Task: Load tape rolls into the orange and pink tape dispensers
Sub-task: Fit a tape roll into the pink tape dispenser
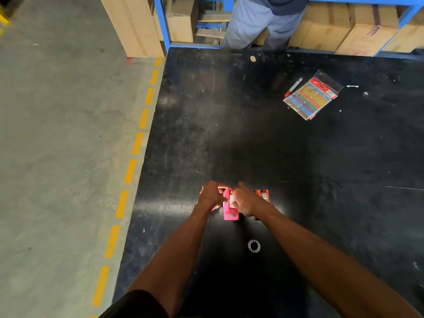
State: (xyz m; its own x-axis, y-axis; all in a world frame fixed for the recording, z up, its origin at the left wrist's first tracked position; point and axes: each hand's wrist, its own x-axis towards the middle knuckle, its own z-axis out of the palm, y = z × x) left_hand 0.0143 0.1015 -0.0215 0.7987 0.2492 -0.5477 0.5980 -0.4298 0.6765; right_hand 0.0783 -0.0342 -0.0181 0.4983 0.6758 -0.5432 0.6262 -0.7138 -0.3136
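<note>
The pink tape dispenser [230, 213] stands on the black table [298, 157] near its front middle. My left hand [210, 195] grips its left side and far end. My right hand [244, 200] is closed over its top, fingers on a whitish tape roll [232, 199] sitting in the dispenser. The orange tape dispenser [262, 194] stands just right of it, mostly hidden behind my right hand and wrist, with a pale roll showing in it. A clear tape roll [254, 246] lies flat on the table, closer to me.
A packet of coloured strips [313, 97] and a red-and-white marker [293, 87] lie at the far right of the table. Another person [263, 21] stands at the far edge before blue shelving with cardboard boxes [364, 28]. Grey floor with yellow dashes [130, 171] lies left.
</note>
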